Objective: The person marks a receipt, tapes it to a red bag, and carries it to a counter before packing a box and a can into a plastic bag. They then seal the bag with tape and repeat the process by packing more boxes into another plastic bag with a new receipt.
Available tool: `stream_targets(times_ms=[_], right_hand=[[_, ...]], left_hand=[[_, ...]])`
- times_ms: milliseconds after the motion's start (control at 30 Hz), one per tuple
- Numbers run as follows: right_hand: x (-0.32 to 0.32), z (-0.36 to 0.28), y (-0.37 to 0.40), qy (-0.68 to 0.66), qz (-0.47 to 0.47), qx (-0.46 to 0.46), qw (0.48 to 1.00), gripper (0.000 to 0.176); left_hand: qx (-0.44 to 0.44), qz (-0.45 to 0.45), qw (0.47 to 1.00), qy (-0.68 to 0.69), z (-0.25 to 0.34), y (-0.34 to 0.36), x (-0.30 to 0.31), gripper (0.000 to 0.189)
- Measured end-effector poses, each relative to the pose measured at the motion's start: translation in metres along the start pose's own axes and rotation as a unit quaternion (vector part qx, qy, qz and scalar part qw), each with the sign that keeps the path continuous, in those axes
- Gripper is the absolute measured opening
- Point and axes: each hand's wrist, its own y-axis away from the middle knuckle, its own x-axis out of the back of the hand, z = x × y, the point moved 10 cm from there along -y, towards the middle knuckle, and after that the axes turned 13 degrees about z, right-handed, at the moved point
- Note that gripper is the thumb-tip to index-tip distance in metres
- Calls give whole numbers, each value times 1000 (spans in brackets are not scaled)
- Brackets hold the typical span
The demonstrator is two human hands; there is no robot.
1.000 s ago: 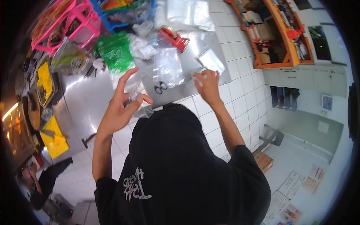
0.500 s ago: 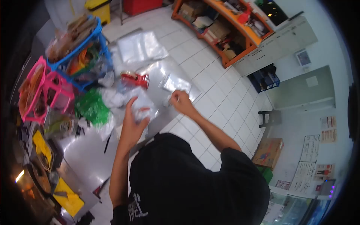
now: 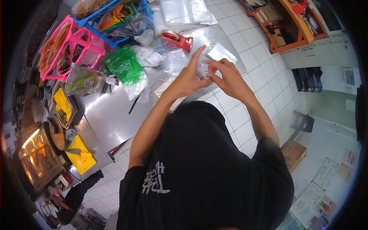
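My left hand (image 3: 188,79) is over the steel table, its index finger stretched out and its thumb reaching toward my right hand. The fingers stand apart. My right hand (image 3: 227,78) is closed in a pinch close to my left thumb tip. Clear plastic film (image 3: 202,69), seemingly a thin bag, shows between the two hands; its edges are hard to make out. Just beyond lies a red tape dispenser (image 3: 185,43). Flat clear bags (image 3: 222,53) lie past my right fingers, and more clear plastic (image 3: 173,63) is by my left hand.
A green bag (image 3: 126,65) and a black stick (image 3: 133,105) lie on the steel table (image 3: 115,119). Blue (image 3: 86,19) and pink (image 3: 69,38) baskets stand at the far left. Lower left are a yellow cutting board (image 3: 82,157) with a knife and a lit food warmer (image 3: 40,157).
My hands have come together; earlier the right one pinched near the flat bags, apart from the left. The camera view has shifted, and a person in dark clothes now shows at lower left.
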Motion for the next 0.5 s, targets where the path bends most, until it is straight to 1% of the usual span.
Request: stream_targets(times_ms=[33, 100, 133, 167, 233, 267, 333, 367, 433, 467, 500], right_hand=[[-3, -4, 1, 14, -15, 19, 1000, 17], [-4, -5, -3, -10, -32, 18, 999, 15], [-6, -4, -4, -27, -46, 12, 999, 13], [-9, -1, -3, -29, -49, 16, 998, 13], [-16, 8, -2, -91, -52, -11, 994, 13], [-18, 9, -2, -93, -56, -9, 994, 13], [-23, 10, -3, -66, -65, -38, 995, 13], [-24, 7, -4, -69, -69, -36, 995, 13], [-38, 17, 0, -95, -127, -123, 980, 17], [-44, 20, 1, -98, -132, -118, 979, 17], [-52, 20, 3, -158, -141, -106, 972, 19]], left_hand=[[2, 5, 1000, -5, -1, -1, 2, 97], [10, -34, 999, -36, -12, 0, -4, 91], [4, -8, 1000, -17, -13, -1, -1, 86], [5, -2, 1000, -19, -17, -1, 2, 86], [29, 5, 997, -67, -22, 1, 7, 81], [31, 9, 997, -68, -22, 3, 6, 81], [45, 104, 994, -14, -20, 7, 21, 75], [47, 108, 993, -15, -18, 10, 22, 75], [15, 127, 990, -56, -9, 16, 27, 69], [16, 134, 989, -58, -10, 21, 29, 69], [-10, 129, 989, -72, -6, 26, 27, 67]])
